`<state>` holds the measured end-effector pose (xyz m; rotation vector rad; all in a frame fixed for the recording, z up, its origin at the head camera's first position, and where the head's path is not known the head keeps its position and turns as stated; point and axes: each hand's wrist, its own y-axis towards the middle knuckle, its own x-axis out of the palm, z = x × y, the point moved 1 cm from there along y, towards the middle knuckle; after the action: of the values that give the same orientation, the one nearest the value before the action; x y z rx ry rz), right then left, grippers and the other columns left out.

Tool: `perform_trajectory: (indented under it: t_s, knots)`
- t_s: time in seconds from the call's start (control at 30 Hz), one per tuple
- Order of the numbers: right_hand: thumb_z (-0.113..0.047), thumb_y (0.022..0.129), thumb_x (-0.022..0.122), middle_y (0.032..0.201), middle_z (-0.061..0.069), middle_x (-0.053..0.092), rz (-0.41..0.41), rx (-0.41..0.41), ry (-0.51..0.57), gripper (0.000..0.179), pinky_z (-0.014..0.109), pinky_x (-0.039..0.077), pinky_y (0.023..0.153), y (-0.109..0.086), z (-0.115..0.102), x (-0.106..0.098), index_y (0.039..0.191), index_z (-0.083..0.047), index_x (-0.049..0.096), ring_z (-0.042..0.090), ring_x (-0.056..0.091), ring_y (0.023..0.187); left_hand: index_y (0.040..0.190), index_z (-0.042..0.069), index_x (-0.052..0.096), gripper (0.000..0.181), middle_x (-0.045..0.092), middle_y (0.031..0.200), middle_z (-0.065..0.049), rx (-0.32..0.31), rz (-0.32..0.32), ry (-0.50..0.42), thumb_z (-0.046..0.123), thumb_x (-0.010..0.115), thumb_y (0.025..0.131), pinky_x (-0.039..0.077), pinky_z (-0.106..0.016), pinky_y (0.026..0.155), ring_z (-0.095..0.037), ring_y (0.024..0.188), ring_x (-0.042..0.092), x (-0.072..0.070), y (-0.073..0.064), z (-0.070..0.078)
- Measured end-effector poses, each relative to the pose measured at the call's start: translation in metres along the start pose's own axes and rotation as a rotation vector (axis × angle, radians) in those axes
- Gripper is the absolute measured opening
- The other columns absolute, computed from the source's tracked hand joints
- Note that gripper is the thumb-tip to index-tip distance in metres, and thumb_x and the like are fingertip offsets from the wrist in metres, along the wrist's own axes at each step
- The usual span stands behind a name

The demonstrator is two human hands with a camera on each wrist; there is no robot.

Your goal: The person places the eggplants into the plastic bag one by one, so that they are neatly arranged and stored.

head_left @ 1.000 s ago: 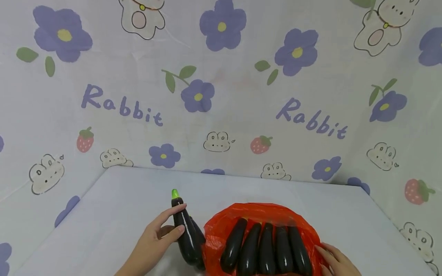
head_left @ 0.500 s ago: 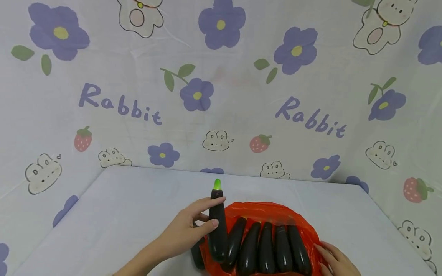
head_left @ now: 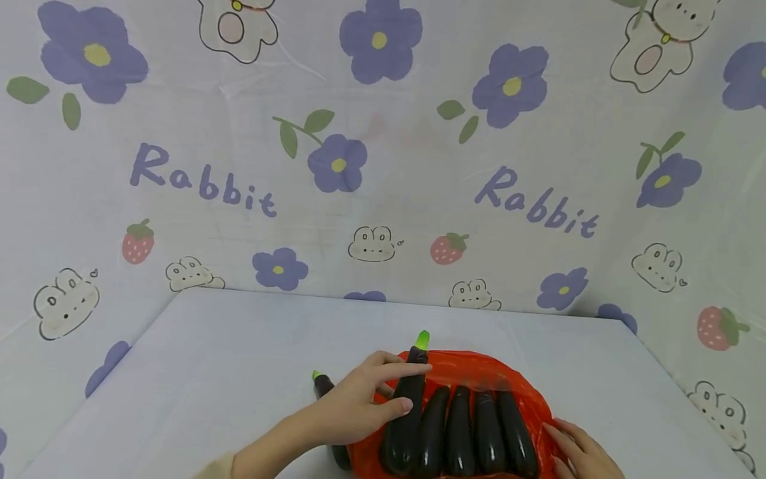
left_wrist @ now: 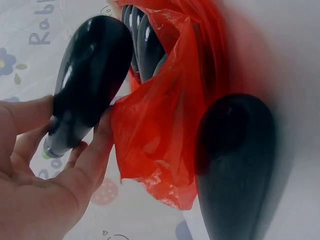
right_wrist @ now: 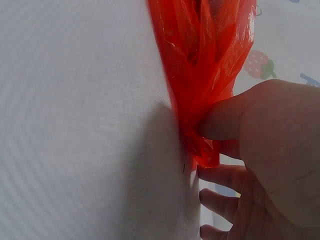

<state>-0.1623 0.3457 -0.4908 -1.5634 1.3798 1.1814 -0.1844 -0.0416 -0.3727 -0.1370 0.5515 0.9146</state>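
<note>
My left hand grips a dark, glossy eggplant with a bright green stem, thumb on one side and fingers on the other. It is over the left part of an opened red plastic bag. Several more eggplants lie side by side in the bag. At the bag's right edge my right hand pinches the gathered plastic between thumb and finger, as the right wrist view shows. Another eggplant lies on the table outside the bag, partly hidden behind my left forearm in the head view.
A white table carries everything. Behind it hangs a pale cloth printed with flowers, rabbits and strawberries.
My left hand has carried the eggplant rightward from beside the bag to over its left part, then lower. The loose eggplant's green stem has come into view. My right hand stays put.
</note>
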Motion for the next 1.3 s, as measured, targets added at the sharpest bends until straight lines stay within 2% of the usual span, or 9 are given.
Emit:
perform_trajectory:
  t_s: [0.2, 0.3, 0.4, 0.57, 0.73, 0.87, 1.0, 1.1, 1.3]
  knots:
    - [-0.017, 0.093, 0.066, 0.133, 0.020, 0.052, 0.003, 0.003, -0.009, 0.043, 0.058, 0.049, 0.087, 0.001, 0.000, -0.001, 0.132, 0.000, 0.059, 0.042, 0.053, 0.115, 0.140, 0.030, 0.056, 0.051, 0.054, 0.131, 0.007, 0.037, -0.068, 0.011, 0.015, 0.069, 0.094, 0.051, -0.024, 0.082, -0.008, 0.099, 0.057, 0.007, 0.008, -0.003]
    - [-0.018, 0.093, 0.066, 0.133, 0.020, 0.052, -0.005, 0.012, -0.008, 0.044, 0.059, 0.049, 0.087, 0.002, 0.000, -0.001, 0.132, 0.001, 0.059, 0.042, 0.053, 0.116, 0.139, 0.026, 0.059, 0.049, 0.057, 0.132, 0.008, 0.049, -0.071, 0.005, 0.014, 0.070, 0.093, 0.051, -0.024, 0.077, -0.007, 0.089, 0.060, 0.012, 0.011, -0.005]
    - [-0.019, 0.093, 0.066, 0.134, 0.020, 0.052, -0.016, 0.024, -0.001, 0.045, 0.059, 0.048, 0.088, 0.003, 0.000, -0.001, 0.133, 0.000, 0.058, 0.042, 0.053, 0.116, 0.135, 0.025, 0.062, 0.046, 0.057, 0.131, 0.007, 0.024, -0.069, -0.002, 0.014, 0.072, 0.092, 0.052, -0.023, 0.075, -0.006, 0.083, 0.062, 0.016, 0.013, -0.007]
    - [-0.018, 0.094, 0.066, 0.134, 0.020, 0.052, -0.025, 0.011, -0.008, 0.043, 0.058, 0.048, 0.088, 0.003, 0.000, -0.001, 0.133, 0.000, 0.058, 0.042, 0.053, 0.116, 0.128, 0.023, 0.065, 0.039, 0.055, 0.126, 0.005, -0.028, -0.050, 0.025, 0.015, 0.074, 0.090, 0.051, -0.021, 0.077, -0.012, 0.107, 0.054, 0.022, 0.015, -0.007]
    - [-0.017, 0.093, 0.066, 0.133, 0.020, 0.052, -0.022, 0.004, -0.015, 0.043, 0.058, 0.048, 0.088, 0.003, 0.001, -0.001, 0.132, 0.000, 0.059, 0.041, 0.053, 0.116, 0.124, 0.023, 0.065, 0.039, 0.058, 0.120, 0.006, -0.055, -0.031, 0.068, 0.017, 0.076, 0.088, 0.052, -0.022, 0.076, -0.014, 0.108, 0.055, 0.022, 0.016, -0.008]
    - [-0.018, 0.093, 0.066, 0.134, 0.020, 0.051, -0.029, 0.017, -0.007, 0.044, 0.059, 0.048, 0.088, 0.004, 0.001, 0.000, 0.132, 0.000, 0.058, 0.042, 0.052, 0.116, 0.126, 0.024, 0.065, 0.042, 0.063, 0.115, 0.002, -0.124, -0.012, 0.052, 0.018, 0.078, 0.086, 0.054, -0.026, 0.069, -0.014, 0.086, 0.065, 0.019, 0.016, -0.008]
    - [-0.018, 0.093, 0.066, 0.134, 0.020, 0.051, -0.033, 0.033, -0.003, 0.044, 0.059, 0.048, 0.088, 0.005, 0.002, 0.001, 0.133, -0.001, 0.058, 0.041, 0.052, 0.117, 0.126, 0.020, 0.066, 0.043, 0.065, 0.112, -0.007, -0.193, 0.000, -0.005, 0.017, 0.079, 0.085, 0.055, -0.029, 0.061, -0.019, 0.058, 0.065, 0.014, 0.015, -0.006]
    - [-0.019, 0.093, 0.066, 0.135, 0.019, 0.051, -0.037, 0.041, 0.005, 0.044, 0.059, 0.048, 0.088, 0.005, 0.003, 0.003, 0.133, -0.001, 0.058, 0.041, 0.052, 0.117, 0.125, 0.019, 0.068, 0.042, 0.066, 0.111, -0.009, -0.227, -0.011, 0.013, 0.017, 0.079, 0.085, 0.056, -0.029, 0.062, -0.019, 0.056, 0.065, 0.009, 0.015, -0.004]
    - [-0.019, 0.093, 0.066, 0.135, 0.019, 0.051, -0.029, 0.038, 0.014, 0.045, 0.059, 0.048, 0.087, 0.004, 0.005, 0.004, 0.134, -0.002, 0.058, 0.041, 0.052, 0.116, 0.119, 0.018, 0.073, 0.036, 0.068, 0.104, -0.006, -0.290, -0.095, 0.052, 0.018, 0.080, 0.084, 0.055, -0.030, 0.062, -0.022, 0.058, 0.065, 0.001, 0.013, -0.002]
